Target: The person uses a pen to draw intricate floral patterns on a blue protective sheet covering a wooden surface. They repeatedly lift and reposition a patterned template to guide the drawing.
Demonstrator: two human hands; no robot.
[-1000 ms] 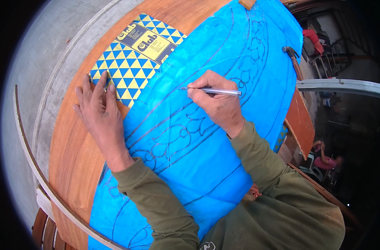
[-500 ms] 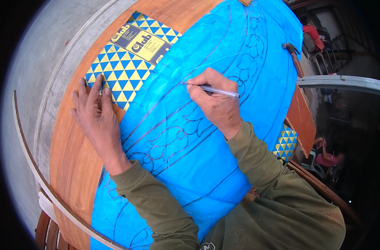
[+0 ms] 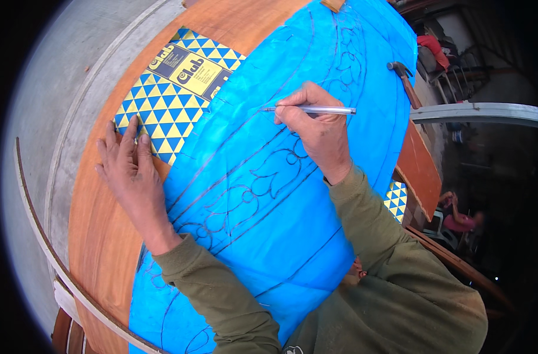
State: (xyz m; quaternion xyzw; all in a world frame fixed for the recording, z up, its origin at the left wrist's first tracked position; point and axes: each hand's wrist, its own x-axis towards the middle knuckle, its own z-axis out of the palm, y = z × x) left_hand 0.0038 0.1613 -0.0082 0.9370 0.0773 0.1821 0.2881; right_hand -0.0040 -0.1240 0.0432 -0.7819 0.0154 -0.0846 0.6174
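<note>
A clear-barrelled pen (image 3: 325, 110) is pinched between the thumb and fingers of my right hand (image 3: 317, 127). Its tip points left, at or just above a dark curved line on the blue sheet (image 3: 316, 236); contact is hard to make out. Drawn lines and a leafy scroll pattern cover much of this sheet. My left hand (image 3: 133, 177) lies with fingers spread on the wooden board (image 3: 100, 236), its fingertips at the lower left edge of a blue-and-yellow triangle-patterned paper sheet (image 3: 174, 106). That paper lies partly on the wood and meets the blue sheet's edge.
A hammer (image 3: 406, 82) rests at the blue sheet's right edge. Nearby are a pale curved strip (image 3: 481, 113), a brown board piece (image 3: 421, 171) and more patterned paper (image 3: 395, 200). A thin curved strip (image 3: 50, 236) runs along the left. Another person (image 3: 458, 219) is far right.
My right hand and the pen have shifted slightly up and to the right, and the pen lies more level. My left hand stays by the patterned paper. The whole view has shifted a little.
</note>
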